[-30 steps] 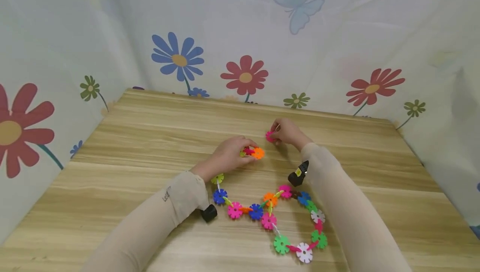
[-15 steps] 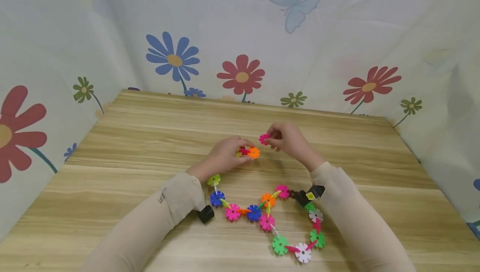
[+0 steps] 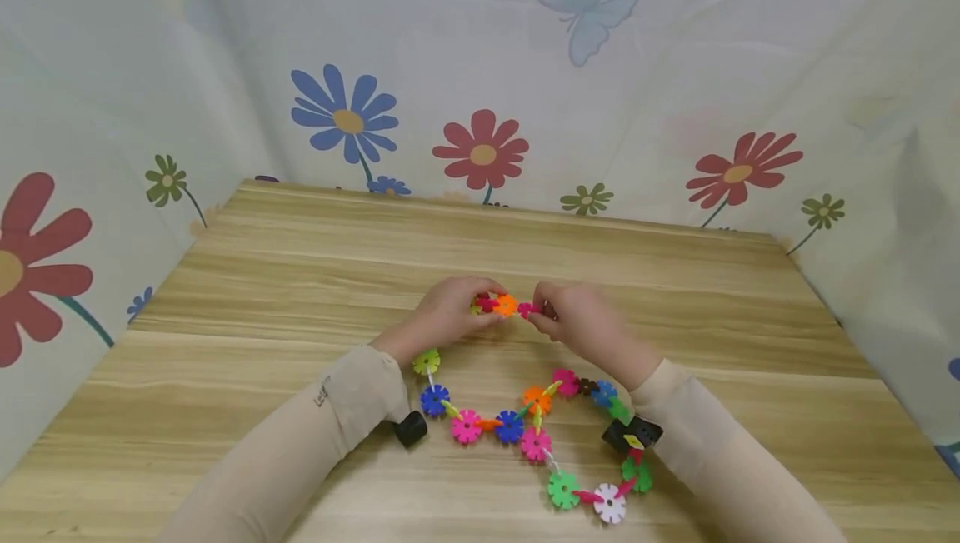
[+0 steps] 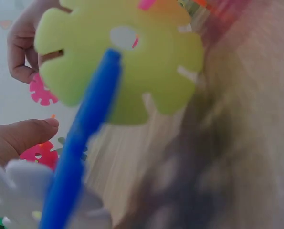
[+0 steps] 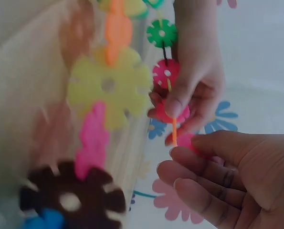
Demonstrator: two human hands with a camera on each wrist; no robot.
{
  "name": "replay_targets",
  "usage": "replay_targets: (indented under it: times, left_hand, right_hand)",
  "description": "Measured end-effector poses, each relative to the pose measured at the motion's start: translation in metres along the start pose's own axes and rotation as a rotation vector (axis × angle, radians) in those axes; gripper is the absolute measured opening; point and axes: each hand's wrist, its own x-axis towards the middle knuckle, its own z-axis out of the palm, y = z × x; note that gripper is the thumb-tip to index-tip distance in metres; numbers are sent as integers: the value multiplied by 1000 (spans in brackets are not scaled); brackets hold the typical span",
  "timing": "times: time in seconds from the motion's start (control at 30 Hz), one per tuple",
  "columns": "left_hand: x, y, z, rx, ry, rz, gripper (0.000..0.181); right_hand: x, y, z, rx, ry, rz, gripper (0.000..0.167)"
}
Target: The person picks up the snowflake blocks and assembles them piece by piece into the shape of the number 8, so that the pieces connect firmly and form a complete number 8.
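My left hand (image 3: 453, 310) pinches the end of a chain of notched plastic discs. At that end an orange disc (image 3: 506, 305) sticks out past the fingertips, seen edge-on in the right wrist view. A loose pink disc (image 3: 525, 310) is pinched between thumb and fingers of my right hand (image 3: 588, 322), right beside the orange disc. Whether the two interlock, I cannot tell. The chain runs back under my left wrist to a yellow-green disc (image 3: 427, 361), a blue disc (image 3: 435, 400) and on to a closed ring on the right.
The ring, with a green disc (image 3: 563, 490) and a white disc (image 3: 610, 503), lies on the wooden table (image 3: 337, 260) below my right forearm. My right wrist camera (image 3: 633, 433) covers part of it. A flowered cloth (image 3: 645, 110) hangs behind the table.
My right hand has come down and left, bringing the pink disc from beyond the chain's end up to the orange disc. The left hand stays nearly in place, still holding the chain.
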Motion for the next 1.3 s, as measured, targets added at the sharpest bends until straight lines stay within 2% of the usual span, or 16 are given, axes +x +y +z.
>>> replay_targets:
  times: [0.37, 0.67, 0.9, 1.1, 1.3]
  left_hand:
    - [1, 1, 1, 17, 17, 16, 39]
    - [2, -2, 2, -44, 22, 62, 38]
    - [2, -4, 4, -135, 33, 53, 34]
    - [2, -5, 5, -147, 16, 28, 34]
    - [1, -5, 5, -156, 27, 0, 34]
  right_hand:
    - [0, -1, 14, -37, 55, -65, 18]
    - [4, -1, 23, 7, 74, -56, 20]
    - [7, -1, 24, 33, 85, -83, 22]
    - [10, -1, 24, 47, 42, -69, 20]
    - [14, 0, 27, 48, 35, -51, 22]
